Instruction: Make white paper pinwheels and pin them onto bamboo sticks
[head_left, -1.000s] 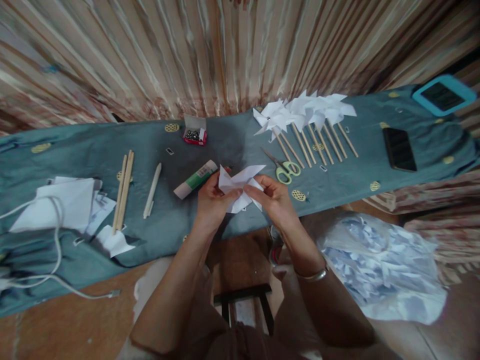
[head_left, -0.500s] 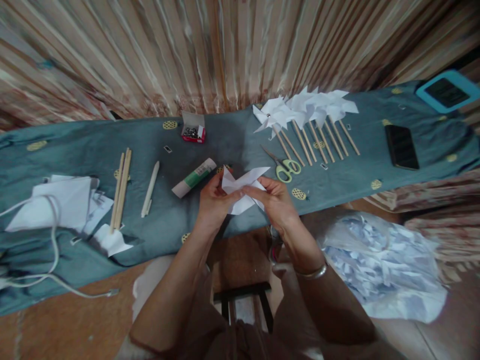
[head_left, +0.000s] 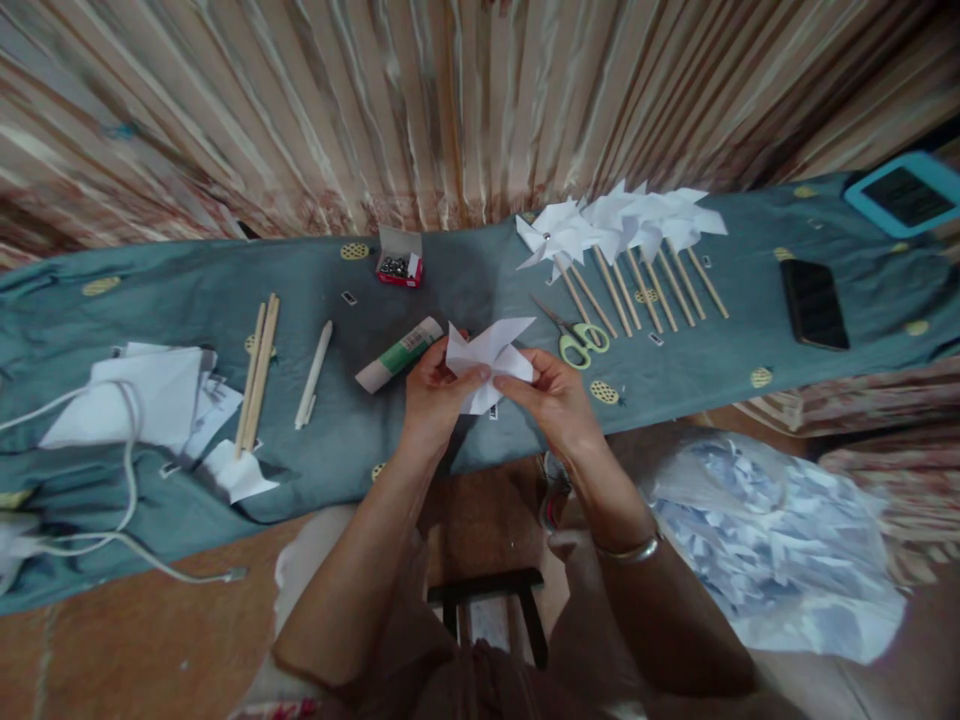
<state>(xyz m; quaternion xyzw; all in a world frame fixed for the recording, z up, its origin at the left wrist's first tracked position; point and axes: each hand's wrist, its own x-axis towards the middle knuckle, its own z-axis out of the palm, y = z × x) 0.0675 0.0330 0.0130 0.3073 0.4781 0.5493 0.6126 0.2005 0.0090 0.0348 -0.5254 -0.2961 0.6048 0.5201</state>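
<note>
Compared with half a second ago, the thumbs of your left hand (head_left: 435, 390) and right hand (head_left: 559, 400) have parted slightly near the centre of the folded paper (head_left: 480, 345). Its right flap now shows broad above your right thumb, where a small corner peeked out below. I'd judge you're adjusting the folds; no stick shows on this piece. You have it near the green-handled scissors (head_left: 584, 343), to their left, above the blue-green cloth (head_left: 480, 265).

From the left, the loose wooden sticks (head_left: 260, 375) lie well left of the scissors. The white pen (head_left: 313, 375) comes next, and then, nearer the scissors, the green-and-white tube (head_left: 399, 355) beside your left hand. That hand pinches the paper's left side, thumb on top, fingers curled behind, forearm slanting inward. Your right hand, just left of the scissors and nearer you, pinches the other side the same way, its forearm leaning in from the right. Past the scissors, farther from you and to the right, lie the paper pinwheels (head_left: 619, 222); the black phone (head_left: 814, 303) is well right of them.
</note>
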